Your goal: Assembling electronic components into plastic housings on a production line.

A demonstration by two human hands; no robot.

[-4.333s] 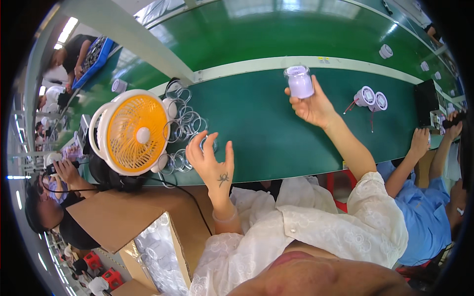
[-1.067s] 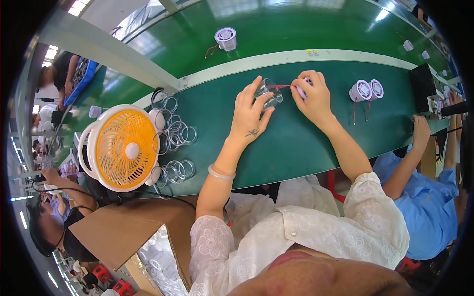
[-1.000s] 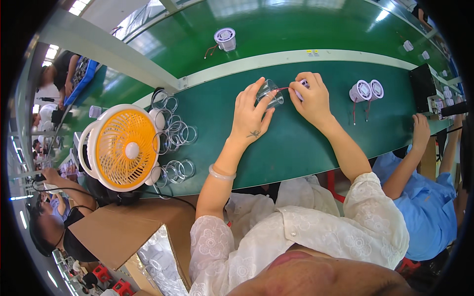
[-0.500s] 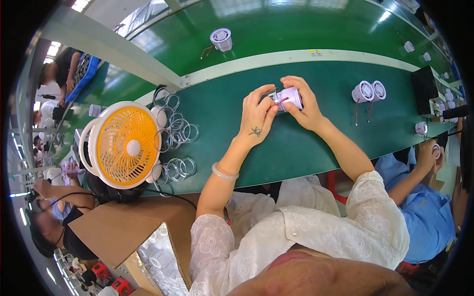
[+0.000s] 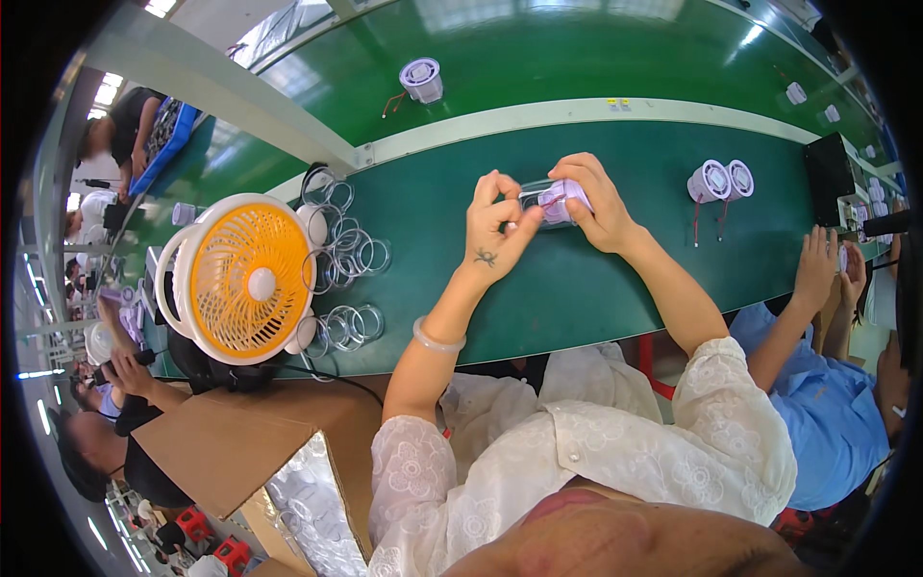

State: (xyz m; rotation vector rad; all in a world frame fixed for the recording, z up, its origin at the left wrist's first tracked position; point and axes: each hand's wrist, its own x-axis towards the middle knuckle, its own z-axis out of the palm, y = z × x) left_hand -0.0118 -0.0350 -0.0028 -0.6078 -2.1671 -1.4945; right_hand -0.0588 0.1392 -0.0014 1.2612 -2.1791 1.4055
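Above the middle of the green bench, my right hand (image 5: 608, 213) is wrapped round a lilac cylindrical housing (image 5: 569, 199) with thin red wires at its side. A clear plastic ring (image 5: 531, 189) sits at the housing's left end and partly round it; how far it reaches is hidden by my fingers. My left hand (image 5: 495, 231) has curled fingers and pinches the ring's left edge. To the right, two similar white-and-lilac round units (image 5: 710, 181) stand side by side on the bench, red wires trailing toward me.
At left stands an orange-and-white fan (image 5: 252, 281), with several clear rings (image 5: 346, 252) beside it. An open cardboard box (image 5: 231, 442) is at lower left. Another unit (image 5: 421, 81) stands beyond the pale rail (image 5: 538, 112). A co-worker in blue (image 5: 817, 413) sits at right.
My left hand has drawn slightly left, its fingers curling more, and the clear ring now shows more. The unit beyond the rail has shifted slightly left. The co-worker's hands at right have risen.
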